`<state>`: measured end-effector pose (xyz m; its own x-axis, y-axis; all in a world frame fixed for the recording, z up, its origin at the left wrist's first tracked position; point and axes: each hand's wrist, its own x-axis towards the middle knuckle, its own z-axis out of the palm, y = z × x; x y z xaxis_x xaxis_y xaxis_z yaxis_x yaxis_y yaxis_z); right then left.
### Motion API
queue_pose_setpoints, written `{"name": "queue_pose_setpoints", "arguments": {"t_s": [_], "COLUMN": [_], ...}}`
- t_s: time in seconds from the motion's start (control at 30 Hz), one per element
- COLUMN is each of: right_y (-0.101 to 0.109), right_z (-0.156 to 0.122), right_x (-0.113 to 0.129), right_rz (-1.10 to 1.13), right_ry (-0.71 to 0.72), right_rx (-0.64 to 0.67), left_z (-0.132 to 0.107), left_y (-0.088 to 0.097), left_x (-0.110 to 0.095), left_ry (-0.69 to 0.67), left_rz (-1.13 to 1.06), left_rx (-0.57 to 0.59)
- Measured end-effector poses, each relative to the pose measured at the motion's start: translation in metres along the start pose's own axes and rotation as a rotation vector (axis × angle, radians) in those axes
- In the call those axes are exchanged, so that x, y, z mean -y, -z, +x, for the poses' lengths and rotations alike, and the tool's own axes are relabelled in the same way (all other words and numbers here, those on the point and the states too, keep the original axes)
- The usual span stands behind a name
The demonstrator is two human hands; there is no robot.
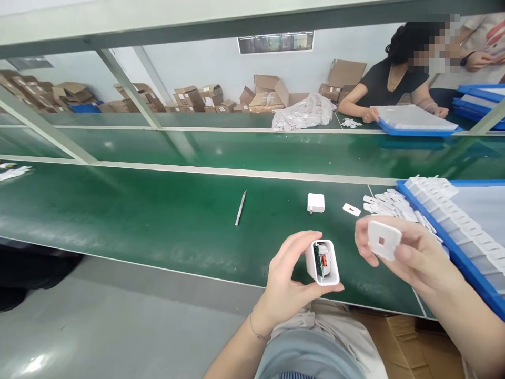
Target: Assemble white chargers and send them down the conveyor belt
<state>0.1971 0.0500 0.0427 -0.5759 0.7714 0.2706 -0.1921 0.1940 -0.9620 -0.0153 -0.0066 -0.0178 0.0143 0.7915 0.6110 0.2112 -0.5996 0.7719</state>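
Note:
My left hand (290,276) is closed around a white charger housing (334,263), thumb below and fingers above. Its open end faces me, showing a green circuit board and an orange USB port inside. To the right, my right hand (418,255) pinches a white square cover plate (384,240) with a small rectangular hole in it. The plate and the housing are apart. Beyond them on the green bench lie a white charger (316,202) with its plug prongs showing and one loose cover plate (351,209). A pile of white cover plates (390,202) lies behind my right hand.
A blue tray (473,281) with rows of white pieces stands at the right. A slim craft knife (240,208) lies mid-bench. Across the bench, a person handles another blue tray (418,131) beside a clear plastic bag (304,111). Cardboard boxes (270,95) line the wall.

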Motion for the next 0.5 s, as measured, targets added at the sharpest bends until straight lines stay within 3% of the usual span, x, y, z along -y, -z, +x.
{"name": "queue_pose_setpoints", "arguments": {"t_s": [0.17, 0.33, 0.5], "right_y": [-0.013, -0.041, -0.062], "right_z": [-0.016, -0.028, -0.034], "right_x": [0.010, -0.012, -0.032], "right_rz": [-0.389, -0.679, -0.816], "right_ry": [0.069, 0.138, 0.210], "right_rx": [-0.112, -0.275, -0.423], "left_z": [-0.001, -0.002, -0.005], "left_y": [-0.005, -0.018, -0.026], "left_x": [0.002, 0.010, 0.017], "left_ry": [-0.137, -0.342, -0.424], "left_rz": [0.110, 0.298, 0.436], "left_rx": [-0.040, -0.169, -0.196]}}
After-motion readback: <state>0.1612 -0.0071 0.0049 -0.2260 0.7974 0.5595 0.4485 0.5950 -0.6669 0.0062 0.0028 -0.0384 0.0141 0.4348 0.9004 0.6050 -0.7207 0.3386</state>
